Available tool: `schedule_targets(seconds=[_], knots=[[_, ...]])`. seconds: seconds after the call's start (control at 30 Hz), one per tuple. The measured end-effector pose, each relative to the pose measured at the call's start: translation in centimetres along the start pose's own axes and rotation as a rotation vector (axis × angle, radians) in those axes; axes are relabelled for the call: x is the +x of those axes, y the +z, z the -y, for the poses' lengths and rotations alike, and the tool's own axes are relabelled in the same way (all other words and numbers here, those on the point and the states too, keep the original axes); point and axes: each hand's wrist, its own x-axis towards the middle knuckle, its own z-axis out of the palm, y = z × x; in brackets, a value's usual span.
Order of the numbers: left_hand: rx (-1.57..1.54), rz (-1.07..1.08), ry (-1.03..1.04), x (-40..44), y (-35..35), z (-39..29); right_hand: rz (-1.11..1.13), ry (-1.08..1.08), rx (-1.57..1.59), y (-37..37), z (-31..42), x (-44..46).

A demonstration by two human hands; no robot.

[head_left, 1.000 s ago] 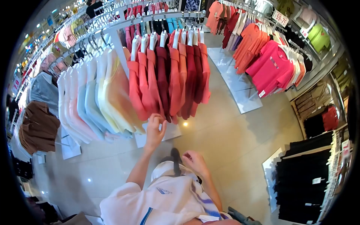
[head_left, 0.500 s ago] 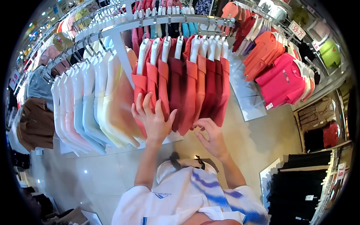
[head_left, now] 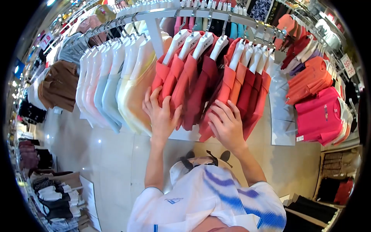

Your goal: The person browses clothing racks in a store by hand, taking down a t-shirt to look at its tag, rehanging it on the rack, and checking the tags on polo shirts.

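Observation:
Red, coral and maroon shirts hang on white hangers (head_left: 203,45) from a curved metal rail (head_left: 181,12) in front of me. My left hand (head_left: 161,118) lies against the coral shirts (head_left: 164,82) on the left, its fingers spread and its thumb apart. My right hand (head_left: 227,125) rests on a coral shirt (head_left: 227,86) farther right, fingers apart and slightly bent over the cloth. Between my hands a dark maroon shirt (head_left: 199,92) hangs beside a gap in the row. Some fingertips are partly lost against the fabric.
Pale yellow, blue and white shirts (head_left: 133,96) hang left of the red ones. Farther left is a brown shirt (head_left: 58,85). At right, a pink T-shirt (head_left: 319,116) and orange shirts (head_left: 309,77) hang on another rack. White platform panels (head_left: 284,112) lie on the tiled floor.
The view has shifted, so the rack sits farther right and higher. My right hand has risen from below the shirts onto a coral one. The shirts between my hands have spread apart.

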Motion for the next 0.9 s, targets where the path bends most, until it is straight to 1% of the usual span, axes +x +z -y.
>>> schedule_targets(seconds=[0.07, 0.13, 0.3, 0.5, 0.67, 0.73, 0.8, 0.87, 0.9], knots=[[0.079, -0.001, -0.016, 0.1, 0.2, 0.0, -0.008, -0.006, 0.033, -0.2, -0.7, 0.3], [0.087, -0.015, -0.032, 0.3, 0.6, 0.0, -0.011, 0.007, 0.085, -0.3, -0.9, 0.1], [0.102, -0.058, -0.033, 0.5, 1.2, 0.4, -0.03, 0.017, 0.091, -0.8, -1.4, -0.6], [0.177, -0.051, -0.059, 0.9, 1.0, 0.4, -0.071, 0.062, 0.111, -0.8, -0.9, -0.7], [0.222, -0.089, -0.06, 0.4, 1.9, -0.3, -0.178, 0.14, 0.063, -0.3, -0.1, -0.6], [0.245, -0.122, -0.051, 0.7, 2.4, -0.7, -0.183, 0.165, 0.05, -0.4, 0.2, -0.3], [0.256, -0.119, -0.015, 0.4, 3.0, -0.8, -0.212, 0.237, 0.04, -0.4, 0.5, 0.2], [0.229, -0.113, 0.024, 0.8, 3.2, -1.4, -0.19, 0.258, -0.01, -0.4, 0.7, 0.8], [0.198, -0.092, 0.044, 0.9, 3.4, -1.7, -0.176, 0.334, 0.014, -0.1, 0.9, 1.1]])
